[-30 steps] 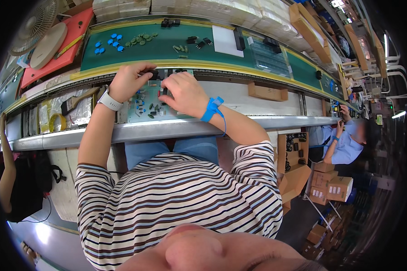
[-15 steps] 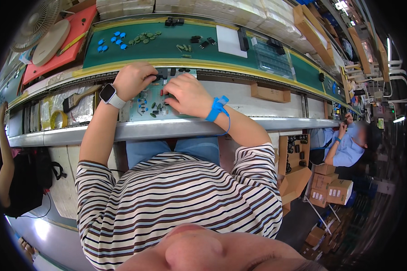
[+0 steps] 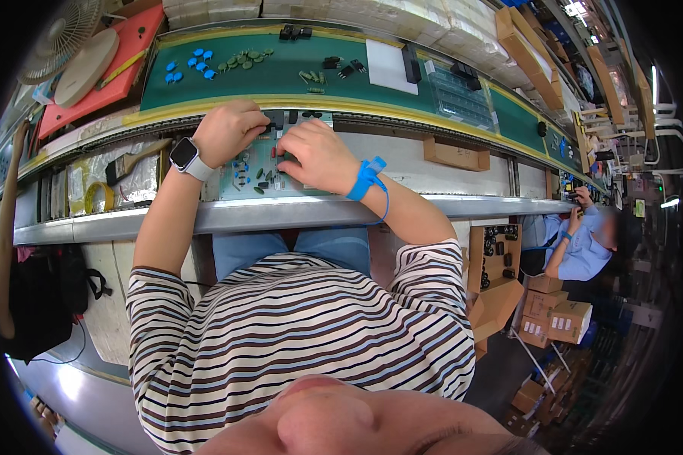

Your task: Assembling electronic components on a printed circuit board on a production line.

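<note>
A green circuit board [image 3: 244, 186] with many small parts lies in the rail channel in front of me. My left hand [image 3: 231, 135], a watch on its wrist, is at the board's far left, thumb and forefinger drawn together beside a black block-shaped component [image 3: 278, 120]. What is between those fingertips is hidden. Over the board's right half is my right hand [image 3: 316, 155], with a blue wrist strap [image 3: 367, 179]. Its fingers bend down close to a small red component [image 3: 273, 152], and whatever they grip cannot be made out.
Beyond the rail, a green work surface [image 3: 288, 85] bears blue disc components [image 3: 201, 64], dark green discs [image 3: 247, 58] and black parts [image 3: 352, 69]. A brush [image 3: 133, 163] and yellow tape roll [image 3: 99, 199] lie left. A cardboard tray [image 3: 457, 154] sits right. Other people work at both sides.
My right hand's fingers have shifted slightly over the board. My left hand stays almost in place. At the far left, another person's arm has lifted.
</note>
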Motion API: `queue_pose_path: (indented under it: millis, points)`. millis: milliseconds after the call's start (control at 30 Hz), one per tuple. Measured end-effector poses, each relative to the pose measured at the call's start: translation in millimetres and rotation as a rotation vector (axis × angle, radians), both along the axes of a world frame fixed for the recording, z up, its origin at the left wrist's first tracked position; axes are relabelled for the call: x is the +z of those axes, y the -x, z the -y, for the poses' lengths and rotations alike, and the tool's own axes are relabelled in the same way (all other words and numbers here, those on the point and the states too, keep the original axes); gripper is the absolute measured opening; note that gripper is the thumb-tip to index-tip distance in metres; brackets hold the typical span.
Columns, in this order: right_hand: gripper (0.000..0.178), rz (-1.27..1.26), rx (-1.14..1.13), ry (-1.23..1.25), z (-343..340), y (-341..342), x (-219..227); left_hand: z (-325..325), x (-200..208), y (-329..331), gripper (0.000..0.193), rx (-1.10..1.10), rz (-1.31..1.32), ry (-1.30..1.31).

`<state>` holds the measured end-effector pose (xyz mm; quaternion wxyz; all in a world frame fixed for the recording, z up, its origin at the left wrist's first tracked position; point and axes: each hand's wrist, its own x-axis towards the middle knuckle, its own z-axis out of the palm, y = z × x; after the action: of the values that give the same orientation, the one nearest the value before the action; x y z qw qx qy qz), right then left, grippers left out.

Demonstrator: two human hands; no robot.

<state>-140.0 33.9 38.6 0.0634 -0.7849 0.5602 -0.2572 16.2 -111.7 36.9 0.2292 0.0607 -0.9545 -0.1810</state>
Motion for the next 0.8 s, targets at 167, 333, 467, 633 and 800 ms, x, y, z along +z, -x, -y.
queue_pose_path:
  millis: [167,333,467,633,800]
  points:
    - [0.019,-0.047,-0.015,-0.002,1,3,-2,-1,-3,3,0.011,0.011,-0.019,0.018]
    - [0.017,-0.010,0.014,-0.032,1,4,0,-1,-4,4,0.010,-0.003,-0.026,0.014]
    - [0.015,0.020,-0.001,0.051,3,3,0,-2,-5,4,0.011,0.011,-0.012,0.015]
    - [0.013,-0.002,0.106,0.150,2,-8,5,-6,8,1,0.016,0.063,-0.112,-0.082]
    - [0.021,-0.019,0.306,0.186,-19,-71,-11,12,13,-2,0.015,0.268,-0.329,-0.161]
